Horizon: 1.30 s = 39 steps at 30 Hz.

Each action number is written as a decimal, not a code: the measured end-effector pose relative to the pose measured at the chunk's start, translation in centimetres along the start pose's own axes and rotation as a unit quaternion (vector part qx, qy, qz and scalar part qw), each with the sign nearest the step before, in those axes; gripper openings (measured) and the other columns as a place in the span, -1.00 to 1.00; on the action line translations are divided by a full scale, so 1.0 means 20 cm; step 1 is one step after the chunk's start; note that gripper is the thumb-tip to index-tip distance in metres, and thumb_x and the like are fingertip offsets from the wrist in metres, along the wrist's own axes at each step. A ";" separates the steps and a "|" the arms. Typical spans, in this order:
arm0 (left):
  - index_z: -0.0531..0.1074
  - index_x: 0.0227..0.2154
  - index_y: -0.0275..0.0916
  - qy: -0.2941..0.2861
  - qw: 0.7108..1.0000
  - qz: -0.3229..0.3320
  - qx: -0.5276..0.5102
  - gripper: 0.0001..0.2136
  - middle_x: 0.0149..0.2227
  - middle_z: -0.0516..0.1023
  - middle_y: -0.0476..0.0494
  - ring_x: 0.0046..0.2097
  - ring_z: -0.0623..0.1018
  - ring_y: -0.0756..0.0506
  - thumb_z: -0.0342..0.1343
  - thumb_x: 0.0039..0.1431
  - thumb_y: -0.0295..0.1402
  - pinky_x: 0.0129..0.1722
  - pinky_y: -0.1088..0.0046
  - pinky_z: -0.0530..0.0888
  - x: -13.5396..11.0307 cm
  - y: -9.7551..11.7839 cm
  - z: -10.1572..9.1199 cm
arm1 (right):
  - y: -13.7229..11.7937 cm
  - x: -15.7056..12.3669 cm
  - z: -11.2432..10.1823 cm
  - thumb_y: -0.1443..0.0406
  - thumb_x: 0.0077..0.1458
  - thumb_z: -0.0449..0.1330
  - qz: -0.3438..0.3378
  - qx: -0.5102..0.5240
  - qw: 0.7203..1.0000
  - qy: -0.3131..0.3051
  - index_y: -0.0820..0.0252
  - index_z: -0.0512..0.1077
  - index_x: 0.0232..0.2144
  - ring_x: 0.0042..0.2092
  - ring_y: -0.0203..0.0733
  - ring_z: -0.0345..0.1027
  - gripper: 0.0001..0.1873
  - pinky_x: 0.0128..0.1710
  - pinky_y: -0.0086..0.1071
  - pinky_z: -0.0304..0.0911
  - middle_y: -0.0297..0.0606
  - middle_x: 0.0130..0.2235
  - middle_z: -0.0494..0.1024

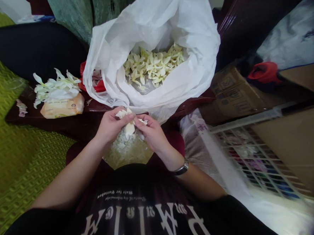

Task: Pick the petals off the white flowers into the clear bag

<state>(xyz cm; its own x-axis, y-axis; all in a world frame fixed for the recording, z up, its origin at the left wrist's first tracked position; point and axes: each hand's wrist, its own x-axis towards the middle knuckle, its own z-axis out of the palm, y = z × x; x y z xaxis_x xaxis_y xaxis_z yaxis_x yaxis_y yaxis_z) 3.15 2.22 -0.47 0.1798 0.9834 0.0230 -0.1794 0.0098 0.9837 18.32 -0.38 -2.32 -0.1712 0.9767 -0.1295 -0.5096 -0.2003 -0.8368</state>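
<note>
Both my hands meet over my lap, around a white flower (130, 128) with long petals. My left hand (113, 122) pinches it from the left, thumb on top. From the right, my right hand (151, 130) closes thumb and fingers on the same flower, and a pale piece pokes out by its fingers. Under them a clear plastic container or bag (129, 152) on my lap holds loose white petals. Just beyond my hands stands a white plastic bag (105, 50), wide at the mouth, with many pale flowers (156, 66) inside.
Left of the bag, white flowers (56, 86) lie on an orange-white packet (64, 106) at the edge of the dark wooden bench (94, 106). A black chair back (36, 50) stands behind. Cardboard box (235, 97) and white wire rack (250, 158) are on the right.
</note>
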 end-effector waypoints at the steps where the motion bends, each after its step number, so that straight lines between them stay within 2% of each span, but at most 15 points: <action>1: 0.47 -0.49 -0.29 0.007 1.000 0.005 -0.002 -0.70 -0.54 0.44 0.04 -0.53 0.38 0.07 0.47 -0.02 -0.24 -0.52 0.54 0.32 0.00 0.00 0.00 | 0.00 0.00 0.00 0.02 -0.13 0.51 0.003 0.005 1.000 0.001 0.12 0.54 -0.30 -0.42 -0.33 0.44 -0.57 -0.37 -0.43 0.40 -0.40 -0.42 0.59; 5: 0.40 -0.52 -0.25 0.031 0.999 -0.011 -0.037 -0.66 -0.58 0.41 0.08 -0.57 0.37 0.06 0.50 -0.07 -0.25 -0.57 0.54 0.31 0.00 -0.02 0.01 | 0.01 -0.01 0.01 0.03 -0.15 0.52 0.007 0.016 1.000 -0.001 0.07 0.54 -0.24 -0.35 -0.31 0.46 -0.54 -0.32 -0.44 0.42 -0.39 -0.35 0.61; 8: 0.44 -0.47 -0.25 0.035 0.998 -0.021 -0.046 -0.67 -0.57 0.46 0.06 -0.56 0.42 0.03 0.50 -0.08 -0.22 -0.54 0.51 0.35 0.00 -0.02 0.02 | 0.01 0.00 0.00 0.03 -0.16 0.53 0.008 0.015 1.000 0.003 0.07 0.55 -0.27 -0.36 -0.31 0.45 -0.56 -0.33 -0.43 0.42 -0.40 -0.37 0.60; 11: 0.53 -0.38 -0.25 0.014 0.999 -0.029 -0.029 -0.69 -0.51 0.52 0.00 -0.51 0.47 0.00 0.49 -0.07 -0.19 -0.48 0.47 0.40 0.00 -0.01 0.01 | 0.01 0.00 0.00 0.04 -0.14 0.52 0.003 0.006 1.000 0.014 0.07 0.53 -0.30 -0.40 -0.33 0.43 -0.59 -0.35 -0.43 0.41 -0.42 -0.41 0.58; 14: 0.49 -0.49 -0.26 0.001 1.000 -0.009 0.000 -0.69 -0.53 0.47 0.02 -0.52 0.42 0.03 0.48 -0.05 -0.20 -0.49 0.49 0.36 0.00 0.00 0.00 | 0.00 -0.01 0.00 0.04 -0.13 0.51 0.008 0.000 1.000 0.012 0.09 0.51 -0.29 -0.42 -0.34 0.42 -0.58 -0.38 -0.43 0.40 -0.42 -0.42 0.57; 17: 0.38 -0.56 -0.24 0.017 1.000 -0.005 -0.017 -0.63 -0.57 0.42 0.06 -0.56 0.37 0.05 0.49 -0.08 -0.21 -0.54 0.51 0.31 0.00 0.00 0.00 | -0.01 -0.02 0.01 0.02 -0.13 0.50 0.025 0.003 1.000 -0.003 0.06 0.49 -0.22 -0.47 -0.33 0.38 -0.53 -0.51 -0.44 0.33 -0.45 -0.44 0.53; 20: 0.34 -0.56 -0.23 0.029 0.998 -0.023 -0.042 -0.60 -0.56 0.44 0.06 -0.55 0.40 0.04 0.51 -0.11 -0.21 -0.55 0.50 0.33 0.00 -0.02 0.01 | -0.01 -0.02 0.01 0.01 -0.11 0.49 0.026 0.000 1.000 -0.010 0.05 0.47 -0.21 -0.57 -0.37 0.26 -0.52 -0.65 -0.47 0.16 -0.48 -0.49 0.49; 23: 0.37 -0.54 -0.24 0.040 0.998 -0.025 -0.049 -0.62 -0.56 0.42 0.07 -0.55 0.39 0.05 0.50 -0.10 -0.21 -0.53 0.52 0.33 0.01 -0.04 0.01 | -0.01 -0.01 0.01 0.02 -0.12 0.49 0.015 -0.002 1.000 0.006 0.07 0.46 -0.24 -0.56 -0.39 0.26 -0.53 -0.64 -0.48 0.15 -0.47 -0.49 0.50; 28: 0.48 -0.48 -0.26 0.009 0.999 -0.018 -0.030 -0.69 -0.52 0.44 0.05 -0.53 0.36 0.07 0.48 -0.05 -0.20 -0.51 0.54 0.30 0.00 -0.03 0.00 | -0.01 0.00 -0.01 -0.02 -0.11 0.47 0.029 -0.013 0.999 0.026 0.08 0.44 -0.23 -0.60 -0.37 0.22 -0.51 -0.68 -0.46 0.05 -0.48 -0.51 0.46; 33: 0.51 -0.48 -0.25 -0.003 1.000 0.000 0.023 -0.71 -0.55 0.40 0.04 -0.55 0.30 0.07 0.45 -0.01 -0.17 -0.55 0.52 0.20 0.00 0.00 0.00 | -0.01 0.00 -0.01 -0.04 -0.10 0.46 0.013 -0.015 0.999 0.035 0.08 0.46 -0.27 -0.57 -0.35 0.26 -0.53 -0.62 -0.45 0.14 -0.47 -0.53 0.46; 39: 0.44 -0.54 -0.24 0.020 0.998 0.036 0.049 -0.66 -0.57 0.36 0.06 -0.53 0.27 0.06 0.46 -0.03 -0.15 -0.51 0.52 0.21 0.00 0.01 0.00 | -0.02 0.00 -0.03 -0.03 -0.05 0.44 -0.018 -0.055 0.998 0.000 0.04 0.49 -0.24 -0.57 -0.34 0.22 -0.58 -0.55 -0.42 0.17 -0.51 -0.59 0.38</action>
<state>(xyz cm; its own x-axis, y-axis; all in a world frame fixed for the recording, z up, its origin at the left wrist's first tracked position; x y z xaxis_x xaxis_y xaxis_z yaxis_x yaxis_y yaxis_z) 3.13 2.30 -0.30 0.1318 0.9873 0.0890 -0.0941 -0.0769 0.9926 19.11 -0.24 -2.34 -0.1537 0.9833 -0.0977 -0.4193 -0.1545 -0.8946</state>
